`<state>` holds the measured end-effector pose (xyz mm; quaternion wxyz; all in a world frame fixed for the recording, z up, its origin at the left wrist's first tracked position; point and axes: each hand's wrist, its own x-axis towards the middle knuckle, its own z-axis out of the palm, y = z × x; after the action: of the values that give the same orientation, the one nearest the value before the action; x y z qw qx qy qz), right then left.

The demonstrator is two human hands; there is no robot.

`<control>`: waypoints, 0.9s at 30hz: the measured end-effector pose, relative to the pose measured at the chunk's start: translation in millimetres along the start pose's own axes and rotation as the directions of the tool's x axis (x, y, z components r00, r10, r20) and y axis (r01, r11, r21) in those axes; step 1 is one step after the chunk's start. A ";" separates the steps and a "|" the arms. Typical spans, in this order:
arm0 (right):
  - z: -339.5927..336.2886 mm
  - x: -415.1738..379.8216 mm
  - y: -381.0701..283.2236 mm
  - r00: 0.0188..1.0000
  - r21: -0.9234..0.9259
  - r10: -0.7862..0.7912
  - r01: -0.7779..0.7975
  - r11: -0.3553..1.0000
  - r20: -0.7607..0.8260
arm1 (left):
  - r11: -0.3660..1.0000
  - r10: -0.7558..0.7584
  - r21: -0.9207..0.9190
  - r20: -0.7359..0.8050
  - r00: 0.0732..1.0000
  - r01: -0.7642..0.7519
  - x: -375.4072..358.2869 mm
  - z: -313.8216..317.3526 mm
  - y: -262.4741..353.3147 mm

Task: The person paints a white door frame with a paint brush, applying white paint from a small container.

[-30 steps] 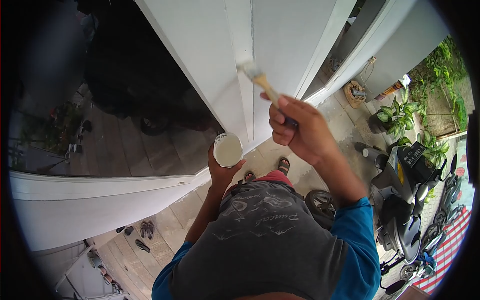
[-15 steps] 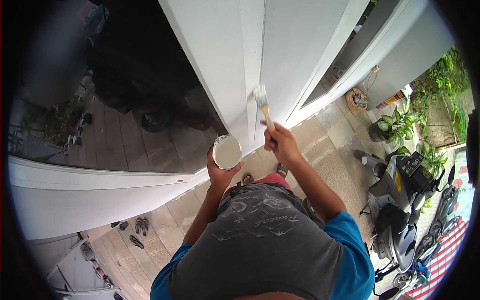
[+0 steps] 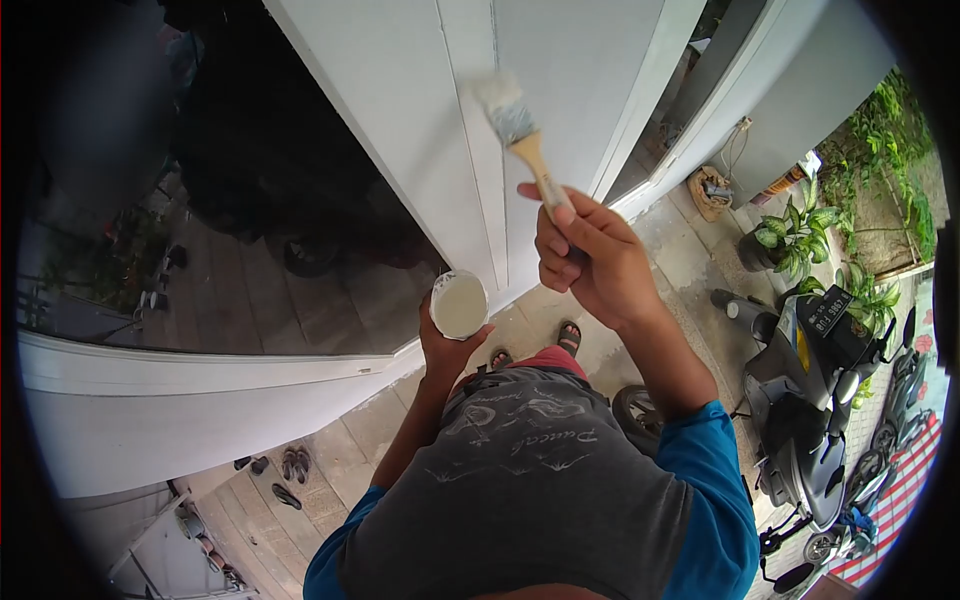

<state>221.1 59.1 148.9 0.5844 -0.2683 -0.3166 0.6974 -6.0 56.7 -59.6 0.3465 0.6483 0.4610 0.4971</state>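
My right hand (image 3: 597, 250) is closed around the wooden handle of a paintbrush (image 3: 530, 150). The bristles are coated in whitish paint and point up and left, overlapping the white panelled wall (image 3: 560, 80) in this view. Lower and to the left, my left hand (image 3: 447, 345) grips a cup of paint (image 3: 460, 306) from the side and below. Pale, off-white paint shows inside it, and its rim is smeared white. The cup is near the lower corner of the dark glass pane (image 3: 300, 230).
Parked motorbikes (image 3: 800, 420) stand on the right, beside a potted plant (image 3: 790, 235). A small bag (image 3: 711, 192) rests by the wall's far end. Pairs of sandals (image 3: 295, 465) lie on the tiled floor (image 3: 345, 450) at lower left.
My right hand has risen with the paintbrush, which now appears larger and farther up and left, its bristles slightly blurred. My left hand holds the cup in nearly the same place.
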 end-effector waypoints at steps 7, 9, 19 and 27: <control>-53.4 31.3 54.1 0.996 -0.119 0.041 -0.050 0.992 -0.073 | 0.999 0.006 -0.039 0.005 1.000 -0.006 -2.9 -1.1 -7.9; -89.4 27.3 100.5 0.986 -0.064 0.115 -0.123 0.990 -0.124 | 0.998 0.023 -0.051 -0.010 1.000 -0.024 -2.9 -1.6 -10.6; -97.8 6.6 125.1 0.871 0.171 0.384 -0.347 0.922 -0.306 | 0.998 0.027 -0.060 -0.020 0.999 -0.028 -3.3 -8.2 -13.6; 26.6 -5.1 -20.4 0.996 -0.041 -0.091 0.091 0.995 0.008 | 0.999 -0.049 -0.015 -0.019 0.999 0.049 -1.9 -8.3 -3.7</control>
<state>215.3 53.0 181.8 0.6090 -0.2635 -0.3443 0.6642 -15.0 56.1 -61.4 0.3588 0.6292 0.4766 0.4982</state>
